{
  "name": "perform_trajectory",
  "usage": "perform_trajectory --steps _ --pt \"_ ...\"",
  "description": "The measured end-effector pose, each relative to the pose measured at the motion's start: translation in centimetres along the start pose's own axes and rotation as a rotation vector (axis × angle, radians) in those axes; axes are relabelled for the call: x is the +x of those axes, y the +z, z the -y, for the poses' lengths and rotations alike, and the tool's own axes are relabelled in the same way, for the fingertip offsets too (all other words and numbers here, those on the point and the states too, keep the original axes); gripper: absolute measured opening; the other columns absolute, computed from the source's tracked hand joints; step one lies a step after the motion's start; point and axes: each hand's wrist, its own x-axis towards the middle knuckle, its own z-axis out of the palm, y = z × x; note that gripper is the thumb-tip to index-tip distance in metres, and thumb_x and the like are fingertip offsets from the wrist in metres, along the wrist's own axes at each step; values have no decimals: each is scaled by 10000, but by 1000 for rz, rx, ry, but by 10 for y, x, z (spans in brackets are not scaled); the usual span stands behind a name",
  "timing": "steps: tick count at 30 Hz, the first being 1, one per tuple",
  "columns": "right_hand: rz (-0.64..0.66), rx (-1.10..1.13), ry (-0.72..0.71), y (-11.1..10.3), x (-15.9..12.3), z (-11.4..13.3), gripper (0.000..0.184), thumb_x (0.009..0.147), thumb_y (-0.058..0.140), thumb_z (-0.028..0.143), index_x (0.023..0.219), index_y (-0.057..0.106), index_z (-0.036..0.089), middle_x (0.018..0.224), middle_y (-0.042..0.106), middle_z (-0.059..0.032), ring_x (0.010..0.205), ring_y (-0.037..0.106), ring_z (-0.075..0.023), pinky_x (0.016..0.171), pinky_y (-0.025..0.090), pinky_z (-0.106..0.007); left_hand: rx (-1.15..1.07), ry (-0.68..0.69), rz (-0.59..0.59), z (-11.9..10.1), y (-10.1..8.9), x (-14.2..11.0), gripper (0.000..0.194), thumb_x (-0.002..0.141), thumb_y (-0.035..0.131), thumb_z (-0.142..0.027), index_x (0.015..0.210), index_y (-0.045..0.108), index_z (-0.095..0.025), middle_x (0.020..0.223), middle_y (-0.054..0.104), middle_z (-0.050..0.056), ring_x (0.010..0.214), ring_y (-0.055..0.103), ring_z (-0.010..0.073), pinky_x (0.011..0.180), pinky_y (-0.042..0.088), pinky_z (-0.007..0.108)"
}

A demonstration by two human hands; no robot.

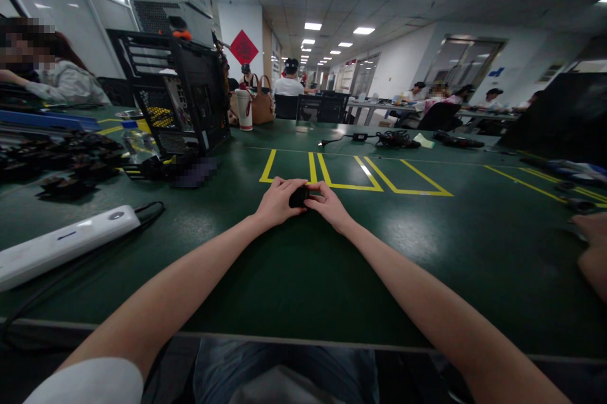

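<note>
Pinched between the fingertips of the left hand (279, 200) and right hand (326, 203), a small black object (298, 196) sits above a green table (303, 277), its long axis unclear.

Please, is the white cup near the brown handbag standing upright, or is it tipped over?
Upright. The white cup stands on its base on the green table, its rim at the top.

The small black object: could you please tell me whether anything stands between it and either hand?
Nothing visible does: the left hand and the right hand both hold the small black object directly, over the green tabletop.
</note>
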Motion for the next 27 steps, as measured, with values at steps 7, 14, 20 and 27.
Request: perform_trajectory --steps 7,14,20,27 --pt "-36 -29 -6 1 2 -1 210 701 572 249 897 510 205 946 545 -8 810 577 -129 782 467 -338 11 10 -2 1 2 0 612 650 641 -299 1197 370 -263 1180 500 13 968 424 224 797 386 374" --pt "-38 -91 48 0 2 2 296 706 568 235 994 516 195 1031 540 -45 927 552 -168 854 437 -380 4 7 -1 -1 -1 -1 605 662 630 -297 1203 360 -269 1173 503 19 955 418 221 758 400 360" --pt "-21 -63 -52 1 0 -1 259 679 595 229 921 507 217 994 519 -6 942 544 -150 885 427 -350 4 9 -5 0 0 1 613 651 638 -288 1197 362 -270 1169 505 20 957 422 221 775 392 368" --pt "-51 -117 -79 -1 2 -6 222 706 566 257 917 508 217 976 527 -6 981 514 -151 911 403 -362 5 -3 -7 0 0 0 612 653 639 -297 1199 364 -273 1164 505 25 957 419 222 756 395 362"
